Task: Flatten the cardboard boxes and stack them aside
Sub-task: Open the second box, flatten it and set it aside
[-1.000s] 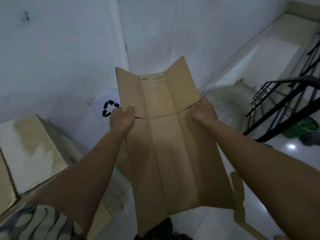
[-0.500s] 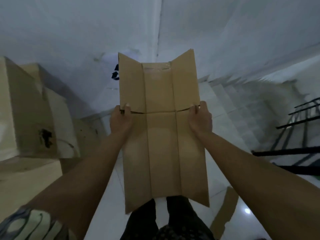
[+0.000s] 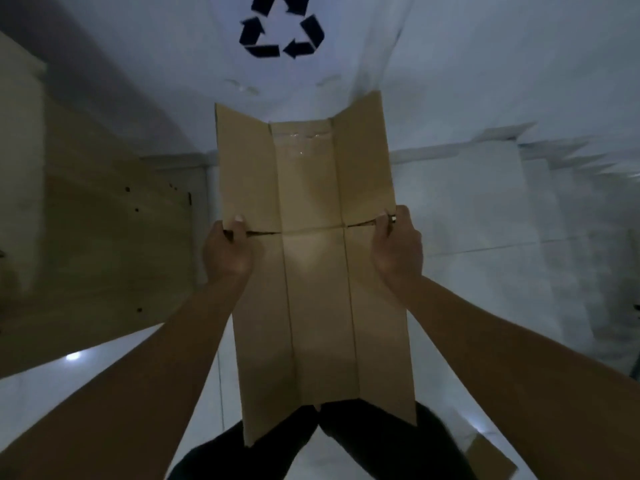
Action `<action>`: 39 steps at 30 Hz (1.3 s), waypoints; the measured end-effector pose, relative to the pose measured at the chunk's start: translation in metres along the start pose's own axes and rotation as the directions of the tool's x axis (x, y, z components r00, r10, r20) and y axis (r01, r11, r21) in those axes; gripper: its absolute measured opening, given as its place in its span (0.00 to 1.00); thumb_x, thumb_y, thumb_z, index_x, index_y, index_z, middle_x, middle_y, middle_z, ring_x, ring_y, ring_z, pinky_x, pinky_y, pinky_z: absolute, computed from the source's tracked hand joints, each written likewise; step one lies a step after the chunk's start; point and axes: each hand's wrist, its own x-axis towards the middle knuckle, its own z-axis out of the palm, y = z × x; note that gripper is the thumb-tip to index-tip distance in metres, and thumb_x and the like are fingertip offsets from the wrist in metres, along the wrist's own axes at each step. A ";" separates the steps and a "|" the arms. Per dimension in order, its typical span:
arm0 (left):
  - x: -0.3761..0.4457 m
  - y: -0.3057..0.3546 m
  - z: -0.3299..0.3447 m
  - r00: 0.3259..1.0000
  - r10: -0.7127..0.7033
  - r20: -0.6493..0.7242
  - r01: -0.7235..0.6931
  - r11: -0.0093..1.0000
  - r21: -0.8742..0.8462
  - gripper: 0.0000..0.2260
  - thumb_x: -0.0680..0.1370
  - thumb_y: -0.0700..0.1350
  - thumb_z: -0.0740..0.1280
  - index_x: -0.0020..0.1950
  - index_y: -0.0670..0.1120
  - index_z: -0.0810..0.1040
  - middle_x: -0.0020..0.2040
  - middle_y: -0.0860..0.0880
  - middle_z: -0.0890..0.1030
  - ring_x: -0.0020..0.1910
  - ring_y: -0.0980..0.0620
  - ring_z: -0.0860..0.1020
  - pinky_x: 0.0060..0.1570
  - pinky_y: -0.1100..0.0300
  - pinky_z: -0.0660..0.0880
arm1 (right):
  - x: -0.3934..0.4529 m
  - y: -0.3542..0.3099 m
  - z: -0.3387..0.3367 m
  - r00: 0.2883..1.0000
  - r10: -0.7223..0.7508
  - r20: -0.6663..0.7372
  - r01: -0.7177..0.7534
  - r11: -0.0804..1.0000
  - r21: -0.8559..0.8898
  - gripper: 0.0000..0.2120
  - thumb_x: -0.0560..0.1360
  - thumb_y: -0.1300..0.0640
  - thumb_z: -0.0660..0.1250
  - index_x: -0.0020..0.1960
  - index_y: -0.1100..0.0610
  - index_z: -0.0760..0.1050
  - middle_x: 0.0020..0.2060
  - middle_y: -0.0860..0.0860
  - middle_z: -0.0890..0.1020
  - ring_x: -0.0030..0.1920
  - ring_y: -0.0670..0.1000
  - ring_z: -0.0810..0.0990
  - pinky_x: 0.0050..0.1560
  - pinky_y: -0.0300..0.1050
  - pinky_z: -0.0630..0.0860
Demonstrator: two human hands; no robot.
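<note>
The flattened brown cardboard box (image 3: 315,258) hangs in the air below the black recycling symbol (image 3: 281,27). The left hand (image 3: 227,252) and the right hand (image 3: 398,249) each pinch one side edge at the cross crease. I would keep both grips level, so the panels stay flat for stacking.

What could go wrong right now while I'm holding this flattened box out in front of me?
The box is gripped only at its side slits by the left hand and right hand; the cuts could tear further if pulled apart.

The lower half hangs in front of the legs and hides the floor, so a cardboard scrap lying at lower right might trip or slip underfoot.
</note>
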 end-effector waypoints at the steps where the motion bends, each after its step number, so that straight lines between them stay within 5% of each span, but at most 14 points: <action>1: 0.015 -0.020 0.014 1.000 -0.010 -0.011 0.010 1.000 0.017 0.17 0.84 0.51 0.58 0.62 0.38 0.76 0.60 0.37 0.78 0.60 0.40 0.75 0.47 0.62 0.61 | 0.012 0.011 0.024 1.000 -0.008 0.010 0.008 1.000 -0.007 0.13 0.84 0.49 0.55 0.60 0.57 0.70 0.38 0.53 0.80 0.38 0.56 0.79 0.38 0.46 0.70; 10: 0.159 -0.170 0.134 0.995 0.024 -0.094 -0.016 0.997 0.078 0.16 0.83 0.50 0.59 0.53 0.37 0.76 0.51 0.37 0.80 0.52 0.38 0.78 0.42 0.58 0.64 | 0.136 0.092 0.215 0.995 -0.091 0.045 0.093 0.995 -0.031 0.14 0.84 0.46 0.56 0.61 0.54 0.71 0.49 0.54 0.82 0.45 0.55 0.78 0.44 0.47 0.71; 14: 0.200 -0.204 0.179 0.993 0.007 -0.114 0.003 0.997 0.081 0.16 0.83 0.52 0.58 0.55 0.40 0.75 0.48 0.46 0.77 0.47 0.48 0.75 0.44 0.59 0.65 | 0.167 0.121 0.279 0.995 -0.096 0.016 0.096 0.995 -0.041 0.14 0.84 0.46 0.56 0.61 0.54 0.70 0.48 0.54 0.82 0.45 0.56 0.79 0.44 0.48 0.73; 25: 0.278 -0.257 0.243 0.974 0.103 -0.200 -0.080 0.990 0.120 0.16 0.81 0.55 0.61 0.48 0.42 0.74 0.43 0.46 0.77 0.42 0.46 0.75 0.42 0.58 0.68 | 0.226 0.176 0.343 0.995 -0.077 -0.057 0.072 0.994 -0.081 0.17 0.83 0.45 0.56 0.64 0.56 0.69 0.48 0.55 0.80 0.43 0.54 0.74 0.45 0.47 0.68; 28: 0.288 -0.258 0.250 0.959 0.126 -0.252 -0.077 0.978 0.193 0.16 0.80 0.56 0.61 0.45 0.44 0.71 0.43 0.45 0.77 0.42 0.45 0.75 0.42 0.57 0.68 | 0.235 0.180 0.354 0.992 -0.087 -0.096 0.081 0.995 -0.066 0.18 0.83 0.46 0.57 0.67 0.56 0.68 0.56 0.54 0.80 0.50 0.56 0.79 0.49 0.48 0.70; 31: 0.295 -0.261 0.255 0.950 0.178 -0.257 -0.095 0.947 0.306 0.17 0.80 0.55 0.61 0.61 0.43 0.72 0.58 0.40 0.75 0.56 0.40 0.75 0.52 0.53 0.70 | 0.238 0.185 0.371 0.966 -0.213 -0.148 0.188 0.968 -0.168 0.23 0.82 0.48 0.58 0.74 0.55 0.63 0.65 0.56 0.73 0.62 0.59 0.74 0.58 0.54 0.71; 33: 0.294 -0.269 0.258 0.924 0.338 -0.178 -0.232 0.867 0.441 0.27 0.81 0.56 0.59 0.77 0.47 0.59 0.74 0.39 0.62 0.71 0.40 0.64 0.67 0.45 0.63 | 0.239 0.191 0.383 0.923 -0.367 -0.113 0.320 0.898 -0.303 0.27 0.82 0.47 0.58 0.78 0.55 0.59 0.73 0.59 0.65 0.71 0.61 0.67 0.68 0.59 0.65; 36: 0.288 -0.285 0.270 0.835 0.540 0.101 -0.473 0.613 0.633 0.28 0.82 0.60 0.51 0.80 0.52 0.52 0.80 0.43 0.49 0.79 0.41 0.47 0.74 0.39 0.46 | 0.238 0.201 0.400 0.857 -0.512 0.049 0.489 0.781 -0.387 0.29 0.84 0.43 0.52 0.81 0.53 0.54 0.81 0.59 0.51 0.80 0.60 0.48 0.77 0.62 0.43; 39: 0.291 -0.297 0.282 0.859 0.491 0.144 -0.457 0.610 0.647 0.29 0.81 0.64 0.47 0.80 0.53 0.50 0.80 0.42 0.49 0.79 0.42 0.45 0.75 0.39 0.45 | 0.239 0.207 0.410 0.840 -0.535 0.091 0.525 0.758 -0.387 0.30 0.83 0.40 0.48 0.81 0.52 0.53 0.81 0.58 0.53 0.81 0.58 0.47 0.78 0.62 0.44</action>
